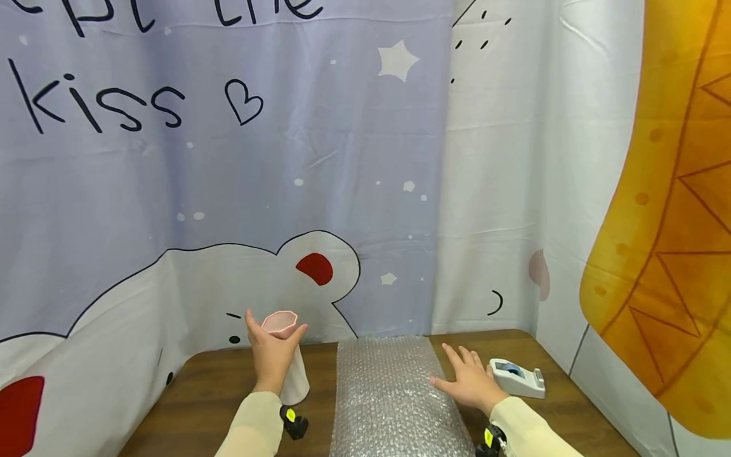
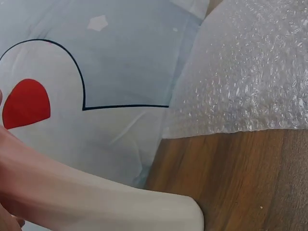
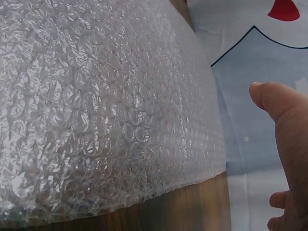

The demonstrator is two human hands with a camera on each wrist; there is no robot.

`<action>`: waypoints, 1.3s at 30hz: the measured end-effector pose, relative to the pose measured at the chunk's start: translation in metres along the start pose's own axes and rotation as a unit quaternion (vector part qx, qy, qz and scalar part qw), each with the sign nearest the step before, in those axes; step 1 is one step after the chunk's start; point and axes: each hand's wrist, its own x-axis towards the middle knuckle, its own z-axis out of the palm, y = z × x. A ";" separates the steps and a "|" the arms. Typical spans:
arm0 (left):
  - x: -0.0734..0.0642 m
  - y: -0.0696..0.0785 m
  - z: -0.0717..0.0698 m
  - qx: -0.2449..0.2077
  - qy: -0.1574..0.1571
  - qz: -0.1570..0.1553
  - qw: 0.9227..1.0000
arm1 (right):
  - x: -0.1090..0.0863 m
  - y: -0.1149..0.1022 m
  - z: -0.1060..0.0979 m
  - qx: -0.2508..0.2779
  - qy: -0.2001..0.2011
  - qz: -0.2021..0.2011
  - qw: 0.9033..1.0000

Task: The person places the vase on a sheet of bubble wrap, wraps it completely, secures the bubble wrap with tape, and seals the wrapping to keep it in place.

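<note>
In the head view my left hand [image 1: 273, 357] grips a tall vase [image 1: 295, 381] near its top, thumb and fingers around it. The vase is pink at its angular mouth and fades to white at the base. Its lower end appears at or just above the wooden table in the left wrist view, slightly tilted. A sheet of bubble wrap [image 1: 394, 400] lies flat between my hands. My right hand [image 1: 471, 384] is at the sheet's right edge with fingers spread, holding nothing; its thumb [image 3: 274, 98] shows in the right wrist view.
A white tape dispenser [image 1: 516, 379] with a blue roll stands on the wooden table [image 1: 562, 419], just right of my right hand. Printed fabric curtains [image 1: 342, 158] hang behind the table and along its sides. The bubble wrap reaches the table's back edge.
</note>
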 end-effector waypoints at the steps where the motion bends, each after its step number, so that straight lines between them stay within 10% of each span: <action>1: 0.000 0.000 0.000 -0.007 -0.002 -0.001 1.000 | 0.000 0.000 0.000 -0.001 -0.001 0.001 1.000; 23: 0.006 0.005 0.010 -0.095 0.027 -0.070 0.993 | 0.003 0.005 0.010 0.036 -0.002 0.019 0.999; 39: -0.020 0.031 0.019 -0.206 0.081 -0.089 0.971 | 0.002 -0.001 0.019 0.058 0.011 0.006 0.998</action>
